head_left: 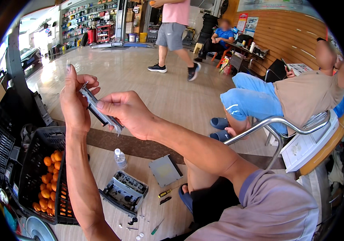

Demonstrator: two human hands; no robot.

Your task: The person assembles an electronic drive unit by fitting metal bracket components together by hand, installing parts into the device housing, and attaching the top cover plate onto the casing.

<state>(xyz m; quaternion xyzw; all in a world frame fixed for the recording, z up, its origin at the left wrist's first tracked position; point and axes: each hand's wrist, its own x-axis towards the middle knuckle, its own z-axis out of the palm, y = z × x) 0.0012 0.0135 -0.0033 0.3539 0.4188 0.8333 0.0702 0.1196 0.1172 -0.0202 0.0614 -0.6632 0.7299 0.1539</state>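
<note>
Both hands are clamped on the bracket [93, 103], a gray strip held up at a slant. The left hand [75, 106] has its upper end, fingers curled around it and thumb raised clear; the right hand [129, 114] pinches it farther down between thumb and fingers.

Below the grip on the floor stands the bottle [120, 160], with the open casing [118, 183] under it and the flat gray panel [165, 170] to its right. Farther below the grip, off to the right, are 2 screwdrivers: 1 yellow [164, 193], 1 green [155, 230]. Small white pieces [141, 235] lie near the green tool.

Left of and below the grip is the black crate [32, 166] of oranges [47, 188]. Well right of it, a person [306, 94] sits in the metal chair [256, 130]; beyond and above it, another person [174, 34] is mid-stride.
</note>
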